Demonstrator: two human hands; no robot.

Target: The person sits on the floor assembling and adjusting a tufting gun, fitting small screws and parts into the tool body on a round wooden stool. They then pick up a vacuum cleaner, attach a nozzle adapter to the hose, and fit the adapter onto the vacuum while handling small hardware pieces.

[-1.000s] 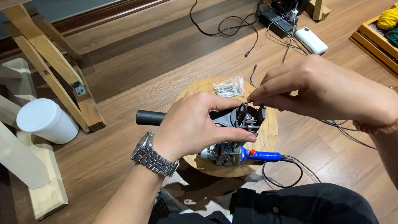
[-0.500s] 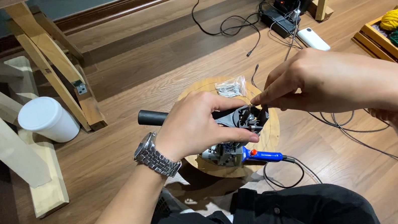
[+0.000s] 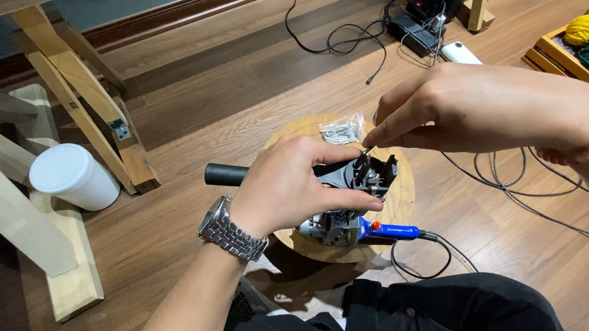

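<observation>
We see the left hand [image 3: 290, 192] gripping a black device [image 3: 365, 175] over a round wooden stool [image 3: 402, 201], the right hand [image 3: 486, 112] pinching a tiny part [image 3: 368, 151] above it, just beside a clear crinkled bag [image 3: 342, 129] at the stool's far edge.

Round wooden stool top [image 3: 405, 197]: clear bag of screws [image 3: 342, 130] at far edge, blue-handled soldering iron [image 3: 392, 230] near front edge.

Your left hand [image 3: 290, 188] curled in a grip, palm down, your right hand [image 3: 475, 110] pinching, fingertips [image 3: 373, 137] pointed down-left
</observation>
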